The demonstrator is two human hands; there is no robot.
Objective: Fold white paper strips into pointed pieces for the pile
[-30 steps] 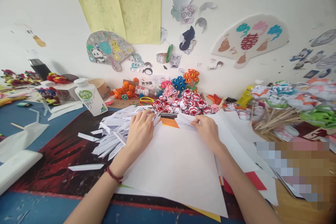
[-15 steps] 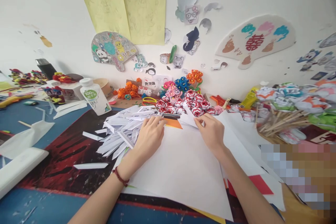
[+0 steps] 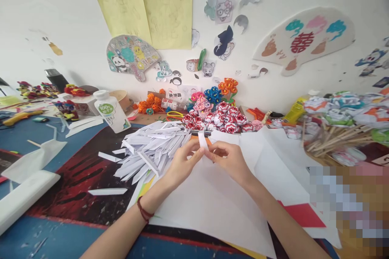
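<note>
I have both hands brought together over the large white sheet (image 3: pixel 212 206), pinching one narrow white paper strip (image 3: pixel 202 139) between them. Taking that strip as the centre of my dial, with twelve toward the wall, the left hand (image 3: pixel 182 164) comes in from seven to eight and the right hand (image 3: pixel 231 160) from four to five. The strip stands up from between the fingertips, its upper end free at twelve. On the left, thumb and forefinger are pressed together on its lower part; on the right, the fingers pinch close by at the same low end. The other fingers are curled, and what they do behind the strip I can't make out.

I judge it to be almost weightless, springy along its length but easily bent across, and quick to take an unwanted crease. I would hold it by the edges near the low end, lightly, since a hard squeeze could dent it.

At nine lies a heap of folded strips (image 3: pixel 148 149); at eight, a lone strip (image 3: pixel 107 191) on the dark mat (image 3: pixel 73 194). Red-and-white flowers (image 3: pixel 219 119) sit at one.
</note>
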